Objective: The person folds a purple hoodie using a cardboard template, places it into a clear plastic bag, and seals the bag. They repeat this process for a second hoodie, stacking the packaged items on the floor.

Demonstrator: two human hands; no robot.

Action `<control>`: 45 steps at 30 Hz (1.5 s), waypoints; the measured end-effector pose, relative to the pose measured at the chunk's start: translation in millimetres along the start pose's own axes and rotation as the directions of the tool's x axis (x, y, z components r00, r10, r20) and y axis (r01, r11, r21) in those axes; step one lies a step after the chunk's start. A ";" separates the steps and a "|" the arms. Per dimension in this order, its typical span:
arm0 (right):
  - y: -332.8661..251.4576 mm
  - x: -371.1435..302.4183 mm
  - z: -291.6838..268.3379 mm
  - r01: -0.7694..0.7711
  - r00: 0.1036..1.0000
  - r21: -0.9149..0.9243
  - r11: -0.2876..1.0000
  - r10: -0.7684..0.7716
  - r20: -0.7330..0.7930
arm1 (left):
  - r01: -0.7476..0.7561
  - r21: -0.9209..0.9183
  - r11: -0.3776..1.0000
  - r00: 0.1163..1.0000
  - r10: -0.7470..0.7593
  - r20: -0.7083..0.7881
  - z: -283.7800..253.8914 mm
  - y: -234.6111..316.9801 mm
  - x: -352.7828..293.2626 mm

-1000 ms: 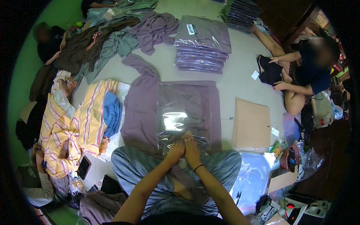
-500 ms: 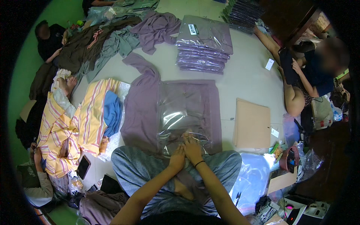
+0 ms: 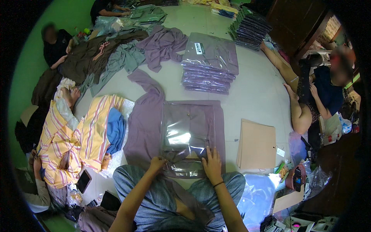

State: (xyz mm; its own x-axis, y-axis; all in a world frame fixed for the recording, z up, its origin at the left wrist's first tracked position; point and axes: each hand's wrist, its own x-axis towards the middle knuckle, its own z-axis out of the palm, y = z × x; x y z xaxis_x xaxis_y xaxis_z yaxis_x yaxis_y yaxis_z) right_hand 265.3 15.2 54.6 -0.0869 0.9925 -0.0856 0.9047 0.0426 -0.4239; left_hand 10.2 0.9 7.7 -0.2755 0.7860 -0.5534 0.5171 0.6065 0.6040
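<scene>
A folded mauve garment in a clear plastic bag [image 3: 179, 120] lies flat before my crossed legs, on top of a spread mauve garment [image 3: 143, 127] whose sleeve reaches away to the upper left. My left hand [image 3: 157, 165] is closed, its fingertips pinching the bag's near left corner. Near the opposite corner my right hand [image 3: 213, 166] rests on the plastic with fingers spread. Between the hands a shiny plastic fold [image 3: 183, 167] runs across the near end. A strip of mauve cloth [image 3: 189, 197] hangs over my lap.
Beyond stands a stack of bagged mauve garments [image 3: 208, 63]. Brown cardboard sheets [image 3: 256, 145] lie to the right, with clear plastic bags [image 3: 257, 193] nearer me. Striped yellow cloth [image 3: 98, 131] and a phone [image 3: 84, 181] are left. Other people sit along both sides.
My hands were together at the middle of the bag's near end and have moved apart to its two corners. The view has tilted up, so everything appears lower.
</scene>
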 end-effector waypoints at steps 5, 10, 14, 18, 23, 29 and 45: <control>9.2 32.5 42.8 -0.006 0.998 -0.208 0.978 0.020 0.066 | -0.047 -0.155 0.987 0.993 0.029 -0.116 16.4 -8.7 42.4; 5.8 55.2 36.2 0.152 0.982 -0.184 0.971 -0.169 -0.084 | -0.042 -0.432 0.901 0.999 0.027 -0.041 3.6 -15.4 72.0; -3.5 31.4 34.5 0.417 0.909 -0.216 0.883 -0.398 0.126 | 0.113 -0.458 0.882 0.969 0.004 0.248 -16.2 -19.3 55.9; -12.0 2.8 48.4 0.351 0.931 -0.239 0.905 -0.309 0.195 | 0.249 -0.578 0.777 0.930 -0.026 0.367 -29.6 -26.2 32.8; -61.2 0.4 68.5 0.437 0.884 0.097 0.894 -0.447 0.135 | 0.326 -0.603 0.728 0.910 -0.069 0.409 -35.9 -30.2 21.8; -124.7 7.8 86.5 0.494 0.866 0.152 0.856 -0.501 0.008 | 0.394 -0.664 0.635 0.898 -0.115 0.424 -32.9 -34.1 19.2; -129.3 19.9 102.5 0.337 0.930 0.203 0.919 -0.358 0.078 | 0.248 -0.662 0.708 0.960 -0.086 0.267 -26.6 -25.1 15.1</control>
State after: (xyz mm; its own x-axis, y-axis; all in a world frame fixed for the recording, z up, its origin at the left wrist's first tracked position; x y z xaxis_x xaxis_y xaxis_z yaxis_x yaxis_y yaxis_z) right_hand 103.9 17.7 15.3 -0.4373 0.8993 0.0021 0.7177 0.3504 -0.6018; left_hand -28.5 0.7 -0.6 -0.0928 0.6701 -0.7364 -0.2387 0.7031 0.6698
